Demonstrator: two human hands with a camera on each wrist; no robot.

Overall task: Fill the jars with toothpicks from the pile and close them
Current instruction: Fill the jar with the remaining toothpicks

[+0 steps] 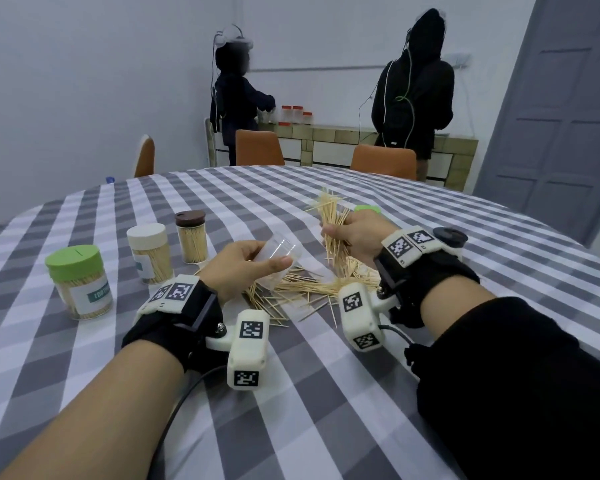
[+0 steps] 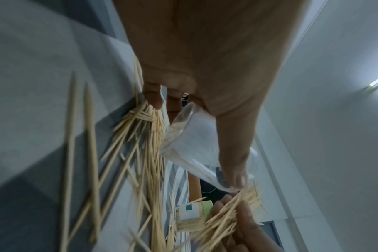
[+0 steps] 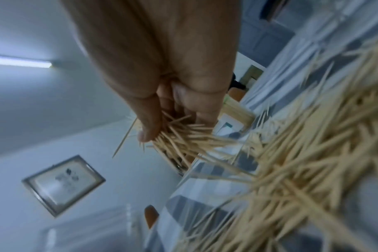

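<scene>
Our left hand (image 1: 243, 268) reaches forward over the middle of the counter (image 1: 326, 393), wrist turned inward, fingers and thumb curled round an empty clear plastic jar (image 1: 280, 255) that it holds tilted on its side, mouth toward our right hand. In the left wrist view the thumb (image 2: 233, 153) lies along the jar's wall and the jar's open rim sits just beside the bundle of toothpicks (image 1: 331, 225).

Our right hand (image 1: 355, 237) is raised above the counter with the palm turned toward the left, fingers closed round that bundle; the sticks fan out above and below the fist, and in the right wrist view they splay from between the thumb and fingers (image 3: 149, 129).

The pile of loose toothpicks (image 1: 305, 289) lies on the checked cloth directly under both hands, nearer our edge than the far one.

Toward the counter's left edge stand three filled, closed jars in a row: a green-lidded jar (image 1: 78, 282) nearest us, a cream-lidded jar (image 1: 149, 252) next, and a brown-lidded jar (image 1: 191, 235) farthest. A green lid (image 1: 368, 209) shows just beyond the right hand, and a dark lid (image 1: 449, 237) lies toward the right edge.
</scene>
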